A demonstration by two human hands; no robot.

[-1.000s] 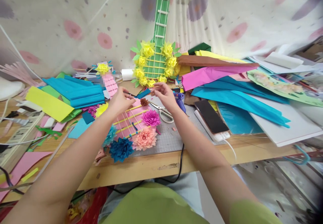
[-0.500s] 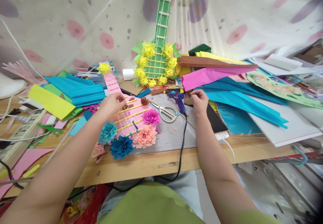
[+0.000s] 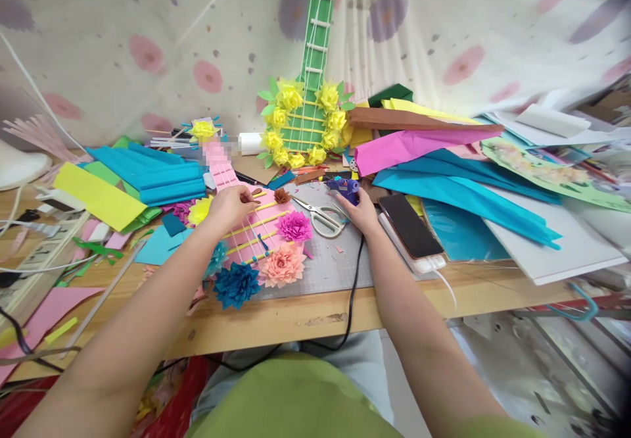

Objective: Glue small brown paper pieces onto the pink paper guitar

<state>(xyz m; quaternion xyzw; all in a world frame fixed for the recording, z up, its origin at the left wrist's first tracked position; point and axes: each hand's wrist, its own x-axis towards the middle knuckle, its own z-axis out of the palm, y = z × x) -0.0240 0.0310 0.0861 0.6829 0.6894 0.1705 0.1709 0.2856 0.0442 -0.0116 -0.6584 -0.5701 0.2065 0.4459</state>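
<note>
My left hand (image 3: 233, 206) is over the upper part of a pink paper guitar (image 3: 269, 213), its fingertips pinched at a small brown paper petal (image 3: 257, 192). A brown paper flower (image 3: 281, 195) lies just right of those fingers. Around the guitar's lower edge sit magenta (image 3: 294, 226), peach (image 3: 282, 264) and dark blue (image 3: 237, 285) paper flowers; my left forearm partly covers a yellow flower (image 3: 199, 211). My right hand (image 3: 361, 210) is wrapped round a blue glue gun (image 3: 349, 189), with its black cord hanging below. Scissors (image 3: 326, 221) lie open between my hands.
A green paper guitar (image 3: 306, 129) ringed with yellow flowers stands at the back. Right of my right hand lies a phone (image 3: 411, 225) on a cable. Folded crepe paper (image 3: 473, 191) is heaped at right, more blue paper (image 3: 152, 176) at left. A grey cutting mat (image 3: 323, 270) lies in front.
My right hand has moved left and down onto the glue gun and closed round it. My left hand has shifted slightly right, onto the brown petals, uncovering the yellow flower.
</note>
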